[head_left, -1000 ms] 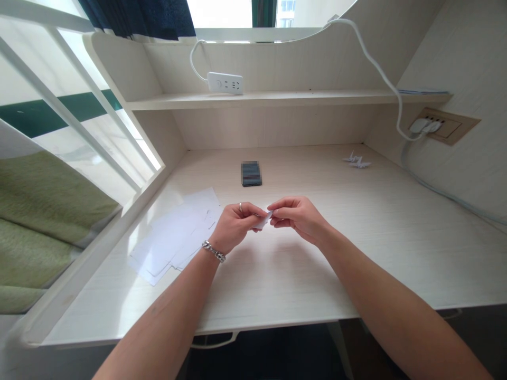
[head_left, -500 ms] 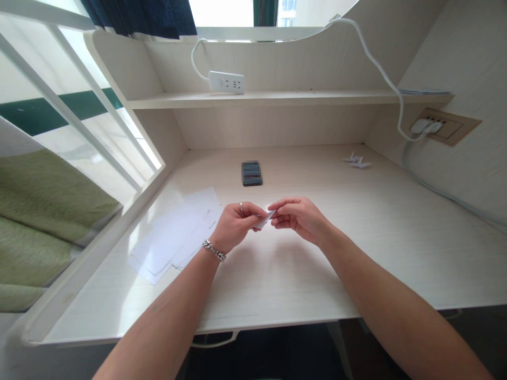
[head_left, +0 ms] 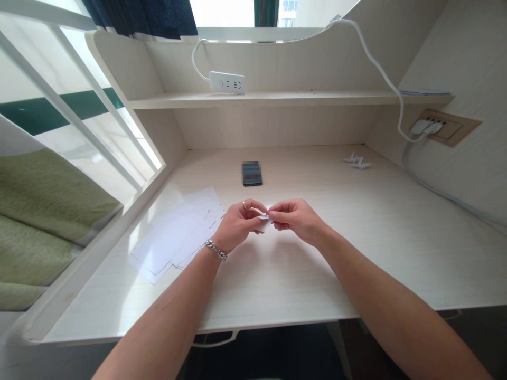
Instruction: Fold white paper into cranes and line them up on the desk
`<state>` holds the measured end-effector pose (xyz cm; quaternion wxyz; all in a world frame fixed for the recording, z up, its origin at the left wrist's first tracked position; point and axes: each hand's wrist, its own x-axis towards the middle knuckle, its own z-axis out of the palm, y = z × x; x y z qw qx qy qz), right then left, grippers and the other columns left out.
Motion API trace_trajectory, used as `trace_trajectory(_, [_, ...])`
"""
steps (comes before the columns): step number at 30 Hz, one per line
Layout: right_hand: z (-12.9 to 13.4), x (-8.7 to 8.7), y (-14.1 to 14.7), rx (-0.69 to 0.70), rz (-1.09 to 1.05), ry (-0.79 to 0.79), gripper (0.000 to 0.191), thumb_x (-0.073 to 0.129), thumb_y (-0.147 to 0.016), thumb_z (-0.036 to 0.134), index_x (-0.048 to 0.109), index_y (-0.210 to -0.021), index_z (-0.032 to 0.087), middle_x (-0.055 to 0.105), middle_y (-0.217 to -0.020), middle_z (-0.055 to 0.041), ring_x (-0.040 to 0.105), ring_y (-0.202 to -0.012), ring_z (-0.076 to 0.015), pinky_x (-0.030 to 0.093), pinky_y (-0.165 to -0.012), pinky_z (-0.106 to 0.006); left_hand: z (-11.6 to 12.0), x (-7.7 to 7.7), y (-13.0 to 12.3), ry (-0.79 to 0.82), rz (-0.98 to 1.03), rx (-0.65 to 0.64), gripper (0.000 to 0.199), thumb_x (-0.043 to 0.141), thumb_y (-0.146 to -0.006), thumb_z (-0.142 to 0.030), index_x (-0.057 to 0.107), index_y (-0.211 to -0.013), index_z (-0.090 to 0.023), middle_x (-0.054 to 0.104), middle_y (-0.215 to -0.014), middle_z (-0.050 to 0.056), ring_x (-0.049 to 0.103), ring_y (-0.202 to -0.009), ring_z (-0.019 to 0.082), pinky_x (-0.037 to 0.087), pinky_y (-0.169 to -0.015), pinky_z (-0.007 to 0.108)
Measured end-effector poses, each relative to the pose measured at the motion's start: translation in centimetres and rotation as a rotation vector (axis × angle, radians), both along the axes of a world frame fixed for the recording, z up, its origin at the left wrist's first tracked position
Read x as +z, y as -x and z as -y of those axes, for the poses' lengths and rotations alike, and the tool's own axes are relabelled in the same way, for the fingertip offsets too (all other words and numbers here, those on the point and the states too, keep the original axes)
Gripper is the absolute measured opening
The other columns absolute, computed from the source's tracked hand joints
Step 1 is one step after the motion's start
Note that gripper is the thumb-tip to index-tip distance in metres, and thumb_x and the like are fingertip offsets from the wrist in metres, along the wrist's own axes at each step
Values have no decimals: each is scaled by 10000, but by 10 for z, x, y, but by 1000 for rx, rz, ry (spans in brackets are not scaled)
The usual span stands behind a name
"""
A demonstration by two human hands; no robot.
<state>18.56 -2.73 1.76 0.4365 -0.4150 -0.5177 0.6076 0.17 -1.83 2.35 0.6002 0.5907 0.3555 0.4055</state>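
Note:
A small folded piece of white paper (head_left: 264, 224) is held just above the desk, between my two hands. My left hand (head_left: 242, 220), with a ring and a chain bracelet, pinches its left side between thumb and fingers. The fingertips of my right hand (head_left: 293, 215) are closed on its upper right corner. The tips of both hands nearly meet, and the fingers cover part of the folds.
Loose white sheets (head_left: 178, 232) lie on the desk (head_left: 285, 285) at the left. A dark phone (head_left: 252, 173) lies beyond my hands. Folded paper cranes (head_left: 357, 161) sit at the back right. A power strip (head_left: 226, 82) stands on the shelf; a white cable (head_left: 374, 60) hangs at the right.
My right hand has moved slightly left and closed on the paper's corner. The folded paper has turned, showing more of its flat face. My left index finger is raised more.

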Motion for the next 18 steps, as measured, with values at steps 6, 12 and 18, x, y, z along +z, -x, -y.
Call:
trace_trajectory(6, [-1, 1, 2, -51, -8, -8, 224, 798, -656, 320, 749, -760, 127, 624, -612, -25, 522, -553, -102, 418, -565, -270, -2, 1, 3, 90, 40, -10, 127, 706, -685, -158, 661, -798, -120, 689, -732, 51, 653, -652, 148, 522, -612, 277])
trace_trajectory(12, [-1, 1, 1, -112, -8, -31, 222, 804, -634, 311, 744, -749, 131, 634, -605, -22, 531, -549, -106, 438, -574, -281, -1, 4, 5, 172, 117, -25, 200, 617, -711, -114, 654, -907, -115, 701, -772, 66, 673, -671, 166, 543, -669, 310])
trace_trajectory(18, [-1, -2, 7, -188, 115, -175, 191, 747, -688, 303, 737, -779, 136, 676, -661, -38, 581, -570, -131, 470, -576, -289, -2, 3, 2, 144, 70, 60, 228, 655, -782, -252, 611, -961, -118, 686, -723, 56, 657, -632, 159, 526, -627, 301])
